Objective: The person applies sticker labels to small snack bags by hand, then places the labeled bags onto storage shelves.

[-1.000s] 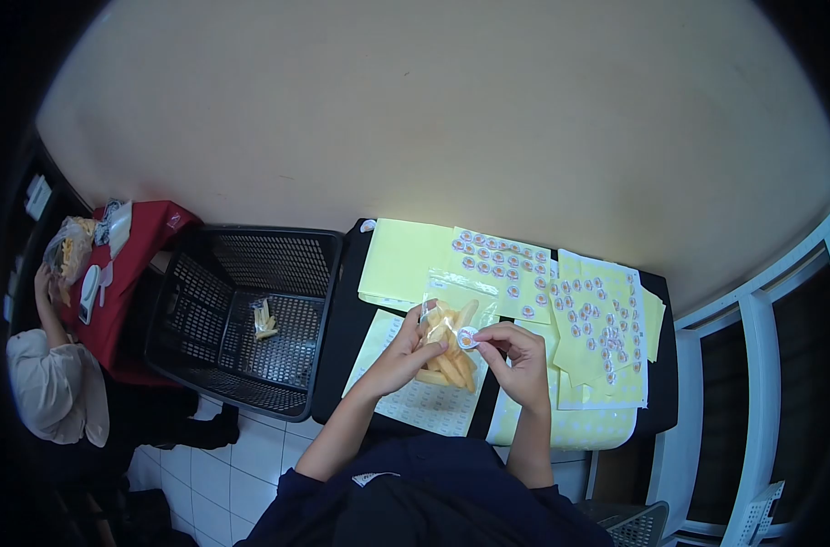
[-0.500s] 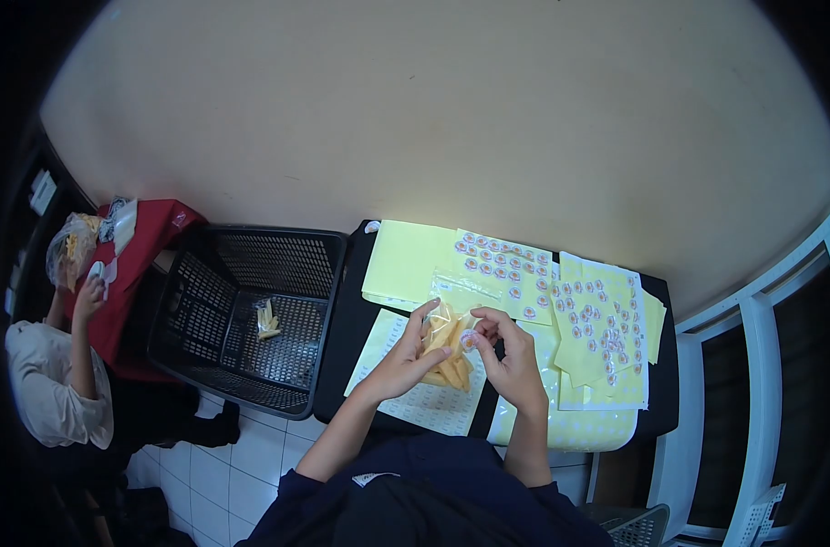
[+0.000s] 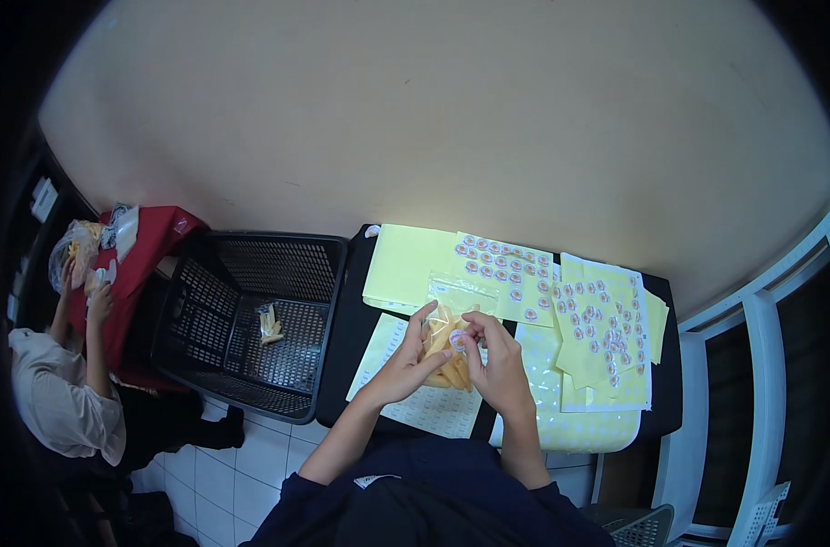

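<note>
A clear plastic bag of yellow stick-shaped snacks [image 3: 444, 328] is held over the front of the table, its flat top end pointing away from me. My left hand [image 3: 399, 369] grips the bag's left side, thumb across the front. Between the thumb and fingertips of my right hand [image 3: 502, 366] is a small round sticker [image 3: 458, 340], right at the bag's face. Below the bag lies a printed sheet [image 3: 433, 412]. Sheets of round stickers [image 3: 506, 260] on yellow backing spread behind and to the right, with loose yellow pieces [image 3: 588, 346] on top.
Left of the table stands a black plastic basket [image 3: 242, 239] with one bag of snacks [image 3: 269, 325] inside. Further left, another person [image 3: 64, 392] works at a red-covered table [image 3: 146, 264] with a bag of snacks. A white metal frame [image 3: 762, 383] is at the right.
My right hand has moved slightly left, bringing the sticker from the bag's right edge onto its front. The other person's hand has shifted a little.
</note>
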`<state>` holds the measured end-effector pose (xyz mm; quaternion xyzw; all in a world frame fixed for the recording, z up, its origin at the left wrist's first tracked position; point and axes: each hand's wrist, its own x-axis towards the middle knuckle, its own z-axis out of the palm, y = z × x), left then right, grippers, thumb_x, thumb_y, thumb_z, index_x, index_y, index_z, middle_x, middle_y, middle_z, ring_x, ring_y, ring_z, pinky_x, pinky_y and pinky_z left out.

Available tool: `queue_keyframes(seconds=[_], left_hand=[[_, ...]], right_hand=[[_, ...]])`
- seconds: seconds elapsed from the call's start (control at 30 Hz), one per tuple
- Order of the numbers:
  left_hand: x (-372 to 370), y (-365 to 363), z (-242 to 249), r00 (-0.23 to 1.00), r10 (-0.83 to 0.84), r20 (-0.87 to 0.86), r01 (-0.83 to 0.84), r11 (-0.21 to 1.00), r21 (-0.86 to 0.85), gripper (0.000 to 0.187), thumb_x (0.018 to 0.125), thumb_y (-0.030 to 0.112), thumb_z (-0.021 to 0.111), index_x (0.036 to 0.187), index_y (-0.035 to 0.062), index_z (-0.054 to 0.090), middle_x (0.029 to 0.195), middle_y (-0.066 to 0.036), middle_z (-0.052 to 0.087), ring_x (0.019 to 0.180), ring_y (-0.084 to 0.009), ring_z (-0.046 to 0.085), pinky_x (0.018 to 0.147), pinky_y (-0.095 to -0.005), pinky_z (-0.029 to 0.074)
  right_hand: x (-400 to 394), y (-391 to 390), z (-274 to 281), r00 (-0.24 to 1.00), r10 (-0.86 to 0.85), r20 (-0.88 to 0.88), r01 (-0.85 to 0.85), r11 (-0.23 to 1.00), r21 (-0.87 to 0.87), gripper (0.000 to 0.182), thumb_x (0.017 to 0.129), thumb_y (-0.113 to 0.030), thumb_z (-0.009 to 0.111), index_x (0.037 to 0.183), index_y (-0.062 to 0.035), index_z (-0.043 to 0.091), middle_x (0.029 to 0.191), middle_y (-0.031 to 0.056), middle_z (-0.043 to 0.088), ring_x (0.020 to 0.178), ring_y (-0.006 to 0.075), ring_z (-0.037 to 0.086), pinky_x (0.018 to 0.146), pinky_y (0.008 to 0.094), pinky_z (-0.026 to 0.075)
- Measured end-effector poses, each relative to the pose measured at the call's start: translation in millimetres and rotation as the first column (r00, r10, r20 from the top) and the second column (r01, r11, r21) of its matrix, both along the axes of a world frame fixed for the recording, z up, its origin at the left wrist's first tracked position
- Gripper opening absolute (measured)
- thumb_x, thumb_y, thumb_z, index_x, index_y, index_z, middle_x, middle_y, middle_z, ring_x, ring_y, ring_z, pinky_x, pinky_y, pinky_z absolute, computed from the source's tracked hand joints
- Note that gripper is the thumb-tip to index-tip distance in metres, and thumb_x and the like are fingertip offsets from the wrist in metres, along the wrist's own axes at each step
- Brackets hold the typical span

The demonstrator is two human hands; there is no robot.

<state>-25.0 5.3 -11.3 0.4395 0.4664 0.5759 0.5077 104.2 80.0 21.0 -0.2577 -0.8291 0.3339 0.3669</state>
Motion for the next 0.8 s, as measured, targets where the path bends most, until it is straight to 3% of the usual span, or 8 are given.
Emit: queue_keyframes(seconds=[0.13, 0.23, 0.27, 0.33, 0.57, 0.8], left_hand=[[0.0, 1.5, 3.8, 1.000, -0.005, 0.014, 0.005, 1.000, 0.010, 0.065, 0.083, 0.008, 0.046, 0.131, 0.0067, 0.002, 0.124, -0.023, 0.028, 0.116, -0.0248, 0.034, 0.093, -0.0321, 0.031], [-1.0, 1.2, 5.1, 0.999, -0.030, -0.012, 0.030, 1.000, 0.006, 0.066, 0.083, 0.008, 0.046, 0.131, 0.0068, 0.001, 0.124, -0.023, 0.028, 0.115, -0.0243, 0.034, 0.093, -0.0324, 0.031], [-0.6, 1.7, 4.6, 0.999, -0.032, -0.012, 0.032, 0.999, 0.006, 0.066, 0.083, 0.008, 0.046, 0.131, 0.0068, 0.001, 0.124, -0.023, 0.028, 0.115, -0.0243, 0.034, 0.093, -0.0324, 0.031], [0.6, 1.9, 3.3, 1.000, -0.013, -0.005, 0.013, 1.000, 0.020, 0.066, 0.083, 0.007, 0.046, 0.131, 0.0067, 0.001, 0.124, -0.022, 0.028, 0.115, -0.0236, 0.034, 0.093, -0.0324, 0.031], [3.0, 1.4, 5.4, 0.999, -0.001, 0.044, 0.000, 1.000, 0.016, 0.067, 0.083, 0.005, 0.045, 0.131, 0.0062, 0.000, 0.126, -0.021, 0.027, 0.116, -0.0230, 0.034, 0.093, -0.0319, 0.031], [4.2, 2.0, 2.5, 0.998, 0.052, -0.038, -0.049, 0.995, 0.083, 0.066, 0.083, 0.006, 0.047, 0.131, 0.0041, 0.001, 0.125, -0.021, 0.027, 0.117, -0.0228, 0.033, 0.093, -0.0317, 0.031]], right_hand=[[0.1, 1.2, 0.0, 0.997, -0.016, -0.081, 0.005, 0.991, -0.134, 0.023, 0.076, 0.003, 0.053, 0.098, 0.0011, 0.049, 0.074, 0.0098, 0.056, 0.065, 0.0146, 0.055, 0.058, 0.0240, 0.044], [2.8, 2.8, 1.8, 0.995, -0.047, -0.087, 0.026, 0.974, -0.225, 0.022, 0.076, 0.001, 0.053, 0.097, 0.0001, 0.049, 0.073, 0.0113, 0.057, 0.065, 0.0172, 0.057, 0.057, 0.0261, 0.044], [2.8, 3.6, 1.3, 0.995, -0.049, -0.088, 0.028, 0.974, -0.225, 0.022, 0.076, 0.001, 0.053, 0.097, 0.0002, 0.049, 0.073, 0.0113, 0.057, 0.065, 0.0172, 0.057, 0.057, 0.0261, 0.044], [2.6, 4.2, -0.4, 0.993, -0.081, -0.090, 0.064, 0.983, -0.172, 0.022, 0.076, 0.002, 0.054, 0.097, 0.0018, 0.049, 0.071, 0.0077, 0.056, 0.061, 0.0099, 0.053, 0.054, 0.0214, 0.042], [-1.8, -1.1, -1.3, 0.990, -0.111, -0.085, 0.098, 0.985, -0.142, 0.022, 0.075, 0.000, 0.056, 0.096, 0.0018, 0.049, 0.069, 0.0080, 0.057, 0.060, 0.0103, 0.053, 0.053, 0.0214, 0.042], [-4.5, -5.1, 3.4, 0.988, -0.138, -0.063, 0.130, 0.985, -0.117, 0.024, 0.073, -0.001, 0.059, 0.095, 0.0012, 0.050, 0.067, 0.0079, 0.057, 0.058, 0.0109, 0.055, 0.052, 0.0221, 0.043]])
